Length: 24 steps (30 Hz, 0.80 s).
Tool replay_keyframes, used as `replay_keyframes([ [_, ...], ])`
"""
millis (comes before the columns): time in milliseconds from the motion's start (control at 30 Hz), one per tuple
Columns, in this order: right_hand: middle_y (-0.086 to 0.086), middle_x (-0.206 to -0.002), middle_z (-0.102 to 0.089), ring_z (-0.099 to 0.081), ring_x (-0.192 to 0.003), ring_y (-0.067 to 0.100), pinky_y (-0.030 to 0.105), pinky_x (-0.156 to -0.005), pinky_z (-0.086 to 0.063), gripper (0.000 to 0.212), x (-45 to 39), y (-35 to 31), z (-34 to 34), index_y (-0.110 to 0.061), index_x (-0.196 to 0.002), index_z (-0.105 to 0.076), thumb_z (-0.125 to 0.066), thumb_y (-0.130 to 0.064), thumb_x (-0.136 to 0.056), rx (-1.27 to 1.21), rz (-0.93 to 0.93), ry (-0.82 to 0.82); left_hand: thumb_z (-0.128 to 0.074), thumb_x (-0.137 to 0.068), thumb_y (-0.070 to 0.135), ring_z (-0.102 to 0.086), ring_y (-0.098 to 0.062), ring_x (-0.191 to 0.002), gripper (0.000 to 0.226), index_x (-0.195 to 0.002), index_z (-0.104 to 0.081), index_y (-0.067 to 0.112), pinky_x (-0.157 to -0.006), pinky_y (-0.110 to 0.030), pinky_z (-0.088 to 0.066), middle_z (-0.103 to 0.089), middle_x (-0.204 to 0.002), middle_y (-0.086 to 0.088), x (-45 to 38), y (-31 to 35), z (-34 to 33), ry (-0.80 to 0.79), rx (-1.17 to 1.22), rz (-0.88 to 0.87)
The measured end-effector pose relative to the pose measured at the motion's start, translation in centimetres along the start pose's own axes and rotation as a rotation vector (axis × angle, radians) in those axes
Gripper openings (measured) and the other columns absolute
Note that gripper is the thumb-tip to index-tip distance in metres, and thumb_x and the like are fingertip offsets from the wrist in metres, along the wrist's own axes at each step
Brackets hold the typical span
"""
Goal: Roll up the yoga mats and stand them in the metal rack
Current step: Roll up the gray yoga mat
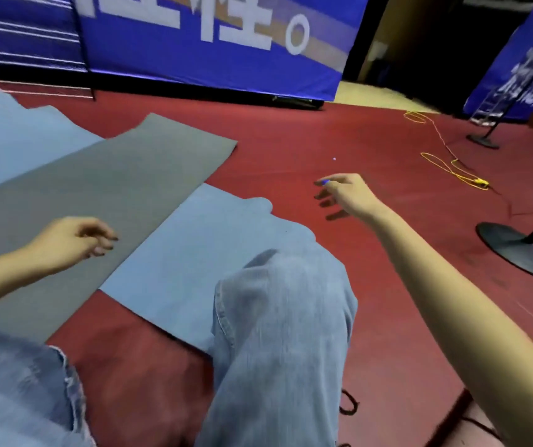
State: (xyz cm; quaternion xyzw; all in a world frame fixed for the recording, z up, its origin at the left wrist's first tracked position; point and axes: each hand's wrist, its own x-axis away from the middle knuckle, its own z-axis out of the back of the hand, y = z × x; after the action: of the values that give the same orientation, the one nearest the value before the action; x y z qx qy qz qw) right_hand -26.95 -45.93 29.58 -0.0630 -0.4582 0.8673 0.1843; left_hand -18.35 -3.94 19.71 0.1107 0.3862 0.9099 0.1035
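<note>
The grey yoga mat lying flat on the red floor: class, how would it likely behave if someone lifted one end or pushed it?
The grey yoga mat looks thin and lies flush on the red floor, so it would probably droop rather than stay stiff. It is likely light for its area. Its matte surface suggests a push would bunch it up rather than slide it.

near mat [194, 253]: light blue | middle mat [97, 188]: grey | floor [291, 150]: dark red | cable [446, 162]: yellow (banner [213, 59] blue, white lettering)

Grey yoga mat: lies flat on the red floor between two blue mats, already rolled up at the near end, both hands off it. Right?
Not quite. In the head view the grey yoga mat is not rolled anywhere; it lies fully flat. The rest holds: blue mats on both sides, left hand and right hand holding nothing.
</note>
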Motion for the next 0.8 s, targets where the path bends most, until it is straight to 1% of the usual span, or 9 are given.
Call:
replay_keyframes([
  [67,0.006,-0.092,-0.065,-0.062,-0.076,0.016,0.038,-0.065,-0.056,0.023,-1.3,-4.5,-3.0,-0.014,-0.114,-0.062,-0.045,-0.015,-0.097,0.141,0.151,-0.143,-0.048,-0.087,-0.018,-0.056,-0.025,-0.065,0.020,-0.090,-0.064,-0.007,-0.041,-0.008,-0.041,-0.066,-0.103,-0.028,-0.1,-3.4,1.2,-0.030,-0.092,0.161],
  [133,0.006,-0.095,-0.066,-0.066,-0.082,0.019,0.038,-0.062,-0.059,0.028,-1.8,-8.2,-6.5,-0.013,-0.116,-0.064,-0.045,-0.011,-0.095,0.274,0.306,-0.231,-0.050,-0.087,-0.016,-0.056,-0.022,-0.065,0.014,-0.097,-0.060,-0.016,-0.041,-0.007,-0.041,-0.065,-0.102,-0.020,-0.3,-4.2,2.0,-0.032,-0.081,0.203],
  [267,0.008,-0.096,-0.066,-0.066,-0.082,0.022,0.037,-0.059,-0.060,0.031,-1.5,-14.6,-13.5,-0.012,-0.117,-0.064,-0.043,-0.009,-0.095,0.473,0.522,-0.398,-0.053,-0.089,-0.008,-0.058,-0.017,-0.067,0.013,-0.097,-0.062,-0.005,-0.055,-0.012,-0.046,-0.064,-0.084,-0.001,-0.4,-3.0,2.9,-0.061,-0.084,0.107],
  [333,0.009,-0.098,-0.066,-0.064,-0.082,0.022,0.034,-0.057,-0.059,0.030,-1.5,-16.9,-16.7,-0.012,-0.118,-0.063,-0.045,-0.012,-0.094,0.585,0.582,-0.506,-0.054,-0.089,-0.004,-0.060,-0.017,-0.070,0.015,-0.094,-0.063,0.006,-0.067,-0.022,-0.049,-0.065,-0.085,-0.002,-0.5,-3.1,3.3,-0.086,-0.132,0.072],
  [400,0.009,-0.098,-0.065,-0.065,-0.084,0.024,0.032,-0.055,-0.058,0.030,-1.6,-18.7,-19.8,-0.011,-0.119,-0.063,-0.046,-0.014,-0.094,0.648,0.615,-0.590,-0.052,-0.090,-0.001,-0.061,-0.017,-0.076,0.018,-0.097,-0.063,0.011,-0.077,-0.030,-0.049,-0.065,-0.090,-0.006,-0.3,-3.6,3.6,-0.090,-0.188,0.046],
  [467,0.008,-0.097,-0.065,-0.065,-0.087,0.026,0.032,-0.056,-0.057,0.030,-1.7,-20.0,-22.8,-0.011,-0.119,-0.064,-0.047,-0.014,-0.094,0.655,0.643,-0.639,-0.049,-0.090,0.001,-0.062,-0.018,-0.084,0.024,-0.106,-0.065,0.009,-0.081,-0.028,-0.047,-0.067,-0.097,-0.007,-0.3,-5.1,3.6,-0.099,-0.300,0.021],
  [533,0.007,-0.097,-0.066,-0.065,-0.089,0.029,0.035,-0.064,-0.057,0.030,-2.0,-20.3,-25.9,-0.012,-0.116,-0.066,-0.047,-0.014,-0.093,0.642,0.677,-0.660,-0.046,-0.089,0.005,-0.062,-0.020,-0.094,0.031,-0.113,-0.063,0.014,-0.082,-0.028,-0.047,-0.068,-0.104,-0.007,-0.6,-7.8,3.4,-0.130,-0.420,0.054],
  [633,0.005,-0.111,-0.068,-0.060,-0.103,0.025,0.036,-0.086,-0.051,0.028,-2.9,-18.0,-30.8,-0.015,-0.113,-0.069,-0.049,-0.017,-0.093,0.656,0.669,-0.682,-0.043,-0.090,0.014,-0.059,-0.021,-0.104,0.033,-0.117,-0.060,0.022,-0.083,-0.030,-0.047,-0.065,-0.114,-0.003,-1.2,-13.7,2.7,-0.183,-0.569,0.189],
  [800,0.014,-0.121,-0.061,-0.058,-0.112,0.031,0.040,-0.093,-0.048,0.035,-3.3,-14.4,-36.0,-0.004,-0.124,-0.058,-0.050,-0.021,-0.095,1.023,0.558,-0.934,-0.046,-0.091,0.023,-0.056,-0.024,-0.114,0.031,-0.119,-0.057,0.017,-0.090,-0.029,-0.047,-0.060,-0.125,-0.005,-1.0,-23.2,-0.4,-0.323,-0.549,0.476],
])
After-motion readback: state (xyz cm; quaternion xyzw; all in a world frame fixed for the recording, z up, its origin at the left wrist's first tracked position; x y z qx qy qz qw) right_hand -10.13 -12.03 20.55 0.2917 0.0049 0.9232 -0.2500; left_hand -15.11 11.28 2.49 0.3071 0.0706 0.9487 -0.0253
